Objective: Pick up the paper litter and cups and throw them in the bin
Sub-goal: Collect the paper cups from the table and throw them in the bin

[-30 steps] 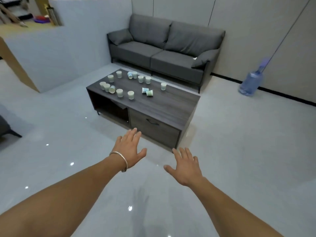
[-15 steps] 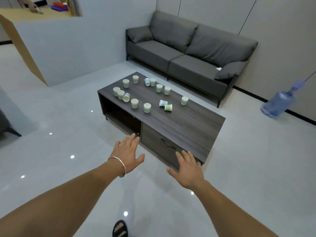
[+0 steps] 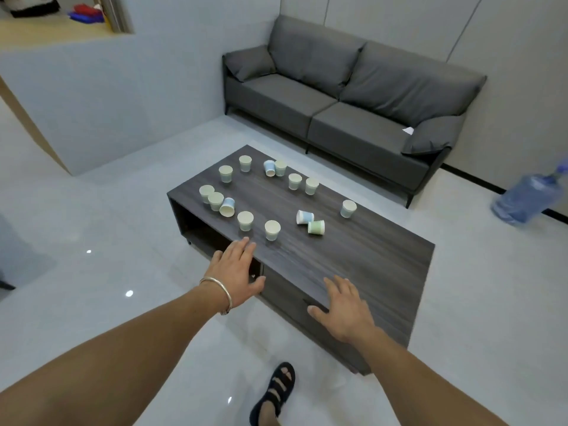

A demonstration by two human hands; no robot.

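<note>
No readable text, label or number appears on anything.

Cups (image 3: 272,230): on worktop (image 3: 368,262), just beyond left grip (image 3: 235,272). Sofa (image 3: 338,118): behind worktop. Water bottle (image 3: 522,201): far right of right grip (image 3: 345,309).

A grey sofa (image 3: 353,130) stands behind the dark coffee table (image 3: 368,265).

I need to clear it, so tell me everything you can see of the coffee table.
The coffee table is low, rectangular, with a dark grey wood-grain look. It stands on the glossy floor, apart from the sofa. Its front has an open shelf at the left and a drawer beside it. Paper cups sit on its far-left part, a few tipped over. The left hand and right hand, both spread, are over its near edge; contact is unclear.
</note>
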